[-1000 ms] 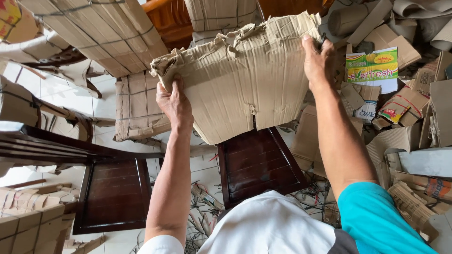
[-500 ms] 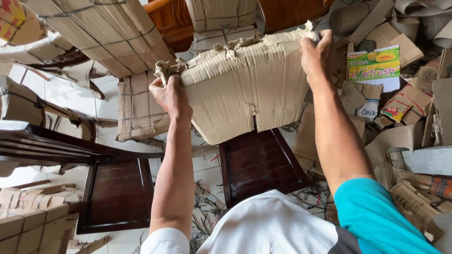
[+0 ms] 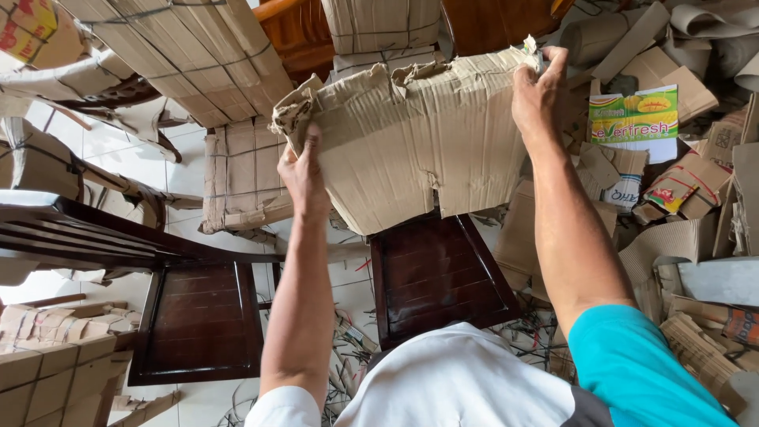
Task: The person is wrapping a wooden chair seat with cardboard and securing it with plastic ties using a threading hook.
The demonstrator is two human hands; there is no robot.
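I hold the torn, creased brown corrugated cardboard sheet (image 3: 411, 134) up above the dark wooden chair seat (image 3: 435, 273) — my left hand (image 3: 304, 178) gripping its left edge, my right hand (image 3: 536, 95) pinching its top right corner — so it hangs spread flat.

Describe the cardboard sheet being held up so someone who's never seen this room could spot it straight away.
Start at the dark brown wooden chair seat in the middle of the floor. Directly above it hangs a large creased tan cardboard sheet, gripped by the left hand and right hand. Unlike the tied bundles around it, it is loose, with a ragged torn top edge.
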